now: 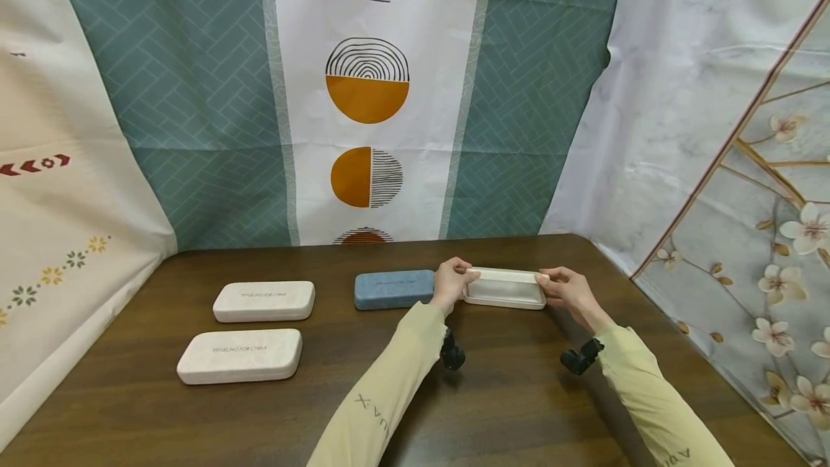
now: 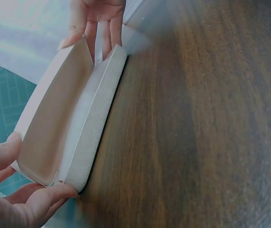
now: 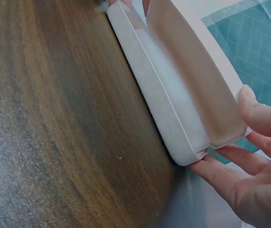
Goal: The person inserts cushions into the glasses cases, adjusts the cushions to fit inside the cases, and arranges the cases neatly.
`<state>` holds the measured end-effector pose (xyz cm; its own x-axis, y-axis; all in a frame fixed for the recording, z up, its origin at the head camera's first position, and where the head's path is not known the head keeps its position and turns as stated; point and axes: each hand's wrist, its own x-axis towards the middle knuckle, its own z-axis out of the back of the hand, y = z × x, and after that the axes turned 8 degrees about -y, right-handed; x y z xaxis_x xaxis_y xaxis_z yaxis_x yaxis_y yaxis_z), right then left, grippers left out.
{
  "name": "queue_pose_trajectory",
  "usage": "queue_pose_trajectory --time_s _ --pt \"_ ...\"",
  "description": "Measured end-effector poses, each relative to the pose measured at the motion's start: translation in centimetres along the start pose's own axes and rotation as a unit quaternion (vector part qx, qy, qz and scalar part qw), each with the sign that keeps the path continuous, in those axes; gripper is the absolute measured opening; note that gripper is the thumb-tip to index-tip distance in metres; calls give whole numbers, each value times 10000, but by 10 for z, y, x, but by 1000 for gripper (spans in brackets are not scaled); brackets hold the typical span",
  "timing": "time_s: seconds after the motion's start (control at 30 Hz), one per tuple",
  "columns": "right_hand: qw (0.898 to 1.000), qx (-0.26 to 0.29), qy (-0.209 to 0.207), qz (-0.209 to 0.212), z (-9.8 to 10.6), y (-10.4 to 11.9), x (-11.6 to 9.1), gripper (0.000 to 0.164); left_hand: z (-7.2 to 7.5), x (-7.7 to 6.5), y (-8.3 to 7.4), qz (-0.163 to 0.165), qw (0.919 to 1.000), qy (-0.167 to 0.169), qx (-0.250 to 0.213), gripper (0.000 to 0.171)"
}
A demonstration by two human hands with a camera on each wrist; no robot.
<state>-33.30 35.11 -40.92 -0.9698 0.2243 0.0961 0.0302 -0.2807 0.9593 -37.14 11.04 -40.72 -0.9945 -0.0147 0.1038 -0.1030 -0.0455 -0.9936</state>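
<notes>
A white glasses case [image 1: 504,301] sits on the table with its lid raised, its pale lining showing in both wrist views. At its left end is my left hand [image 1: 449,284], its thumb on the lid's edge and its fingers at the end of the base [image 2: 80,166]. My right hand [image 1: 570,294] grips the opposite end, the thumb [image 3: 249,97] pressed to the lid [image 3: 216,61] and the other fingers around the case's end. A closed blue glasses case [image 1: 392,290] lies just left of my left hand, which covers its right end.
Two closed white glasses cases, a rear one [image 1: 264,301] and a front one [image 1: 240,356], lie on the left of the brown wooden table [image 1: 311,416]. A patterned curtain [image 1: 382,128] hangs behind the table's back edge, and a floral cloth [image 1: 746,251] hangs along the right.
</notes>
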Motion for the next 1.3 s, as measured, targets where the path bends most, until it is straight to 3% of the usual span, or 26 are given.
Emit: queue_pose_trajectory --time_s 0.63,1.3 --pt "9998 199 -17 59 0 -3 -1 54 1 -2 1 -123 9999 -62 41 18" --pt "9995 257 -33 194 2 -9 -2 50 0 -5 -1 31 9999 -111 -107 17"
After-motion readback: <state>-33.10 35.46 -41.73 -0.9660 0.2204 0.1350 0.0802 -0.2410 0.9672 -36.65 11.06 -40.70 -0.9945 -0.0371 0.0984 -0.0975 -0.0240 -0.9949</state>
